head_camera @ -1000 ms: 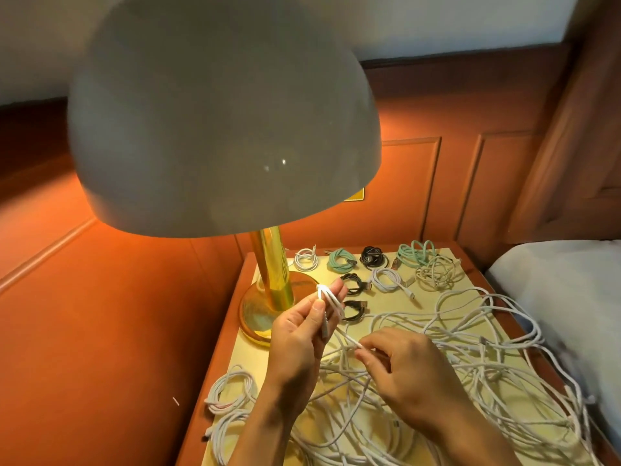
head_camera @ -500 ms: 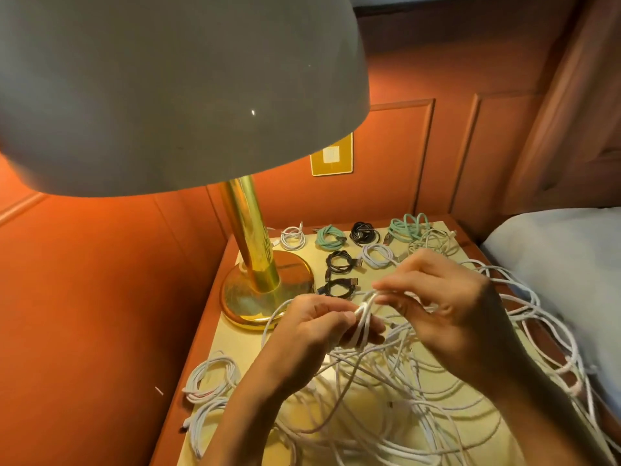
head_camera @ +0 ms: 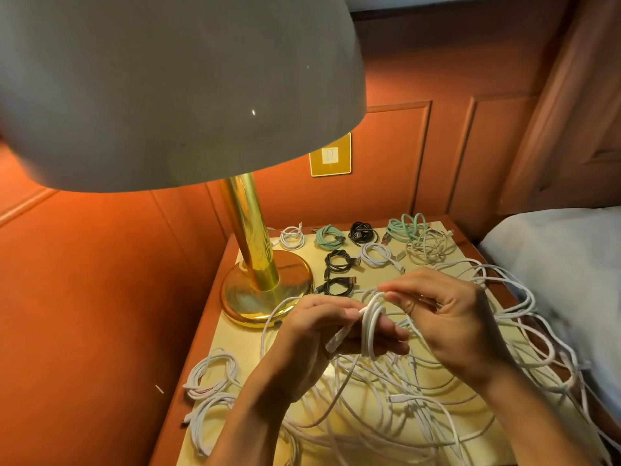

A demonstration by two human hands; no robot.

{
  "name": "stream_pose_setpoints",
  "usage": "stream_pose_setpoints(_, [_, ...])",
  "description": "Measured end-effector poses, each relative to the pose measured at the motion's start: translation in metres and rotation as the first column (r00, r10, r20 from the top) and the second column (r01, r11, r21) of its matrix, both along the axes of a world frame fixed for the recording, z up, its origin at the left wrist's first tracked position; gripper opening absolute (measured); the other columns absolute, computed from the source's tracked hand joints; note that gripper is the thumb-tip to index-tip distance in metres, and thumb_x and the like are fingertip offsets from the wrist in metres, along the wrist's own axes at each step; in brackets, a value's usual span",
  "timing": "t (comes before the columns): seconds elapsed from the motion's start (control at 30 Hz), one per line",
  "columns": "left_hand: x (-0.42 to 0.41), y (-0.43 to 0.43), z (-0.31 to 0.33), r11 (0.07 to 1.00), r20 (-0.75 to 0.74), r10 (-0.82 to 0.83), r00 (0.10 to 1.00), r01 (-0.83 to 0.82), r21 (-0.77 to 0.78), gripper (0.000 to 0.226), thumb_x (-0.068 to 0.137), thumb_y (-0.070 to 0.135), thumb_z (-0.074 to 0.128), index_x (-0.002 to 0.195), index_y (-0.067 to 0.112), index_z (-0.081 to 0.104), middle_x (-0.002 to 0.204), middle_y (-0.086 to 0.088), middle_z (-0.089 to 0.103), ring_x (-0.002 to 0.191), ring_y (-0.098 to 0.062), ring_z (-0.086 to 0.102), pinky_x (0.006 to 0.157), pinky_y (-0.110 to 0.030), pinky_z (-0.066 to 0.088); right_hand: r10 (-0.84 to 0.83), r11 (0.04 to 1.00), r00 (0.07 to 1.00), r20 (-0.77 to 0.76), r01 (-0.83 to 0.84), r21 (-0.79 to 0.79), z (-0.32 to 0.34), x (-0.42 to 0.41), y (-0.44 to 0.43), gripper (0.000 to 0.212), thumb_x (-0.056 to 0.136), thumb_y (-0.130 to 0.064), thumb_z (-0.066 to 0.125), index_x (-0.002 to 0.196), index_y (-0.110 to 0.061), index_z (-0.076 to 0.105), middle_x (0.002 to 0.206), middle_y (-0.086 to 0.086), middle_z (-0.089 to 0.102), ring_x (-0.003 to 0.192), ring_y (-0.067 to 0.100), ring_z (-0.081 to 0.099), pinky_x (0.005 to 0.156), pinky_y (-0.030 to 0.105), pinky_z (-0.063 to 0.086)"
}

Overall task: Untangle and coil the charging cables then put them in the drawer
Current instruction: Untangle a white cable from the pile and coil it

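Note:
A white cable [head_camera: 371, 326] is looped in several turns around the fingers of my left hand [head_camera: 319, 338], whose thumb pins the plug end. My right hand [head_camera: 447, 314] pinches the same cable at the top of the loops. Below both hands lies a big tangle of white cables [head_camera: 420, 398] on the yellow nightstand top [head_camera: 235, 344]. Coiled cables lie along the back: white [head_camera: 291, 236], teal [head_camera: 329, 236], black [head_camera: 362, 233], teal [head_camera: 405, 227], plus black coils [head_camera: 337, 260]. Two white coils [head_camera: 211, 375] sit front left. No drawer is in view.
A brass lamp [head_camera: 258, 264] with a wide grey shade [head_camera: 168, 89] stands at the back left and blocks much of the view. Orange wall panels surround the nightstand. A bed with white bedding [head_camera: 564, 264] borders the right side, and some cable hangs over that edge.
My right hand rose from the tangle to the top of the loops on my left hand, and more turns of white cable now wrap my left fingers. The view dipped lower.

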State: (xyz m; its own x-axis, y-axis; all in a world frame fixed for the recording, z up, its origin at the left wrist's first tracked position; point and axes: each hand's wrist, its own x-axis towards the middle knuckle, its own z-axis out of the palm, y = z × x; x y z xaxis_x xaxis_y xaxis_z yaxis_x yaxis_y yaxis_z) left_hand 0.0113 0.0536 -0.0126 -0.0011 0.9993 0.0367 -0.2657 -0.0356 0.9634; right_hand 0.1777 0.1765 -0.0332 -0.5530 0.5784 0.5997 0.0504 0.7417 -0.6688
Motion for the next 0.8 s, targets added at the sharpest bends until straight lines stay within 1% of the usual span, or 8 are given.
stream_pose_setpoints(0.17, [0.005,0.002,0.0,0.998,0.187,0.043,0.981,-0.052,0.043,0.046,0.092,0.014,0.039,0.109,-0.02,0.066,0.112,-0.034,0.069,0.103,-0.045,0.069,0.085,-0.036,0.058,0.034,0.993,0.999,0.021,-0.031,-0.117,-0.006,-0.001,-0.003,0.02,0.09,-0.025,0.065,0.106,-0.029,0.077,0.098,-0.016,0.074,0.095,0.008,0.071,0.076,0.023,0.059])
stream_pose_setpoints(0.23, [0.006,0.002,0.003,0.994,0.338,0.072,0.938,-0.094,0.048,0.044,0.092,0.016,0.045,0.11,-0.016,0.068,0.116,-0.034,0.068,0.108,-0.045,0.068,0.088,-0.037,0.06,0.063,0.99,0.998,0.021,-0.06,-0.125,-0.006,-0.003,-0.007,0.021,0.089,-0.036,0.061,0.106,-0.037,0.073,0.097,-0.018,0.073,0.095,0.007,0.07,0.076,0.021,0.059])
stream_pose_setpoints(0.3, [0.005,0.001,0.005,0.991,0.57,0.084,0.818,-0.129,0.039,0.042,0.098,0.015,0.043,0.112,-0.013,0.07,0.124,-0.034,0.065,0.114,-0.042,0.067,0.093,-0.038,0.06,0.07,0.991,0.996,0.046,-0.065,-0.116,-0.007,-0.006,-0.01,0.021,0.088,-0.038,0.063,0.107,-0.036,0.073,0.094,-0.018,0.073,0.089,0.005,0.071,0.074,0.021,0.058])
stream_pose_setpoints(0.37, [0.003,0.001,0.006,0.986,0.77,0.069,0.634,-0.163,0.046,0.04,0.102,0.011,0.042,0.121,-0.014,0.066,0.135,-0.034,0.059,0.121,-0.042,0.064,0.097,-0.04,0.058,0.057,0.991,0.995,0.08,-0.047,-0.127,-0.01,-0.009,-0.012,0.026,0.086,-0.034,0.069,0.111,-0.028,0.076,0.094,-0.018,0.074,0.088,0.001,0.071,0.074,0.023,0.06])
stream_pose_setpoints(0.43, [0.001,0.003,0.006,0.973,0.837,0.071,0.543,-0.221,0.061,0.04,0.1,0.009,0.047,0.13,-0.015,0.059,0.142,-0.033,0.053,0.129,-0.041,0.058,0.104,-0.043,0.052,0.041,0.995,0.993,0.114,-0.03,-0.09,-0.013,-0.013,-0.015,0.022,0.088,-0.029,0.074,0.108,-0.023,0.079,0.096,-0.017,0.075,0.089,-0.002,0.07,0.076,0.023,0.058])
stream_pose_setpoints(0.57, [0.003,0.008,0.006,0.901,0.658,0.341,0.671,-0.432,-0.026,0.045,0.097,0.013,0.044,0.131,-0.013,0.058,0.135,-0.028,0.061,0.127,-0.036,0.062,0.106,-0.039,0.048,0.035,0.998,0.978,0.206,-0.043,0.037,-0.015,-0.017,-0.021,0.015,0.09,-0.031,0.069,0.1,-0.023,0.079,0.089,-0.017,0.073,0.083,0.0,0.068,0.072,0.028,0.056])
stream_pose_setpoints(0.67, [0.005,0.01,0.002,0.841,0.41,0.483,0.774,-0.54,0.03,0.044,0.096,0.015,0.043,0.131,-0.006,0.058,0.128,-0.019,0.069,0.124,-0.028,0.065,0.107,-0.035,0.048,0.031,0.997,0.972,0.231,-0.048,0.067,-0.013,-0.015,-0.023,0.022,0.093,-0.038,0.061,0.1,-0.024,0.076,0.087,-0.017,0.069,0.08,0.003,0.066,0.067,0.032,0.056])
stream_pose_setpoints(0.8, [0.006,0.011,-0.007,0.817,0.153,0.534,0.831,-0.554,0.157,0.035,0.105,0.006,0.039,0.131,0.0,0.061,0.124,-0.006,0.073,0.124,-0.019,0.065,0.106,-0.027,0.05,0.014,0.989,0.972,0.233,-0.048,0.143,-0.007,-0.013,-0.027,0.021,0.095,-0.038,0.057,0.097,-0.025,0.074,0.083,-0.014,0.066,0.074,0.006,0.063,0.061,0.035,0.054])
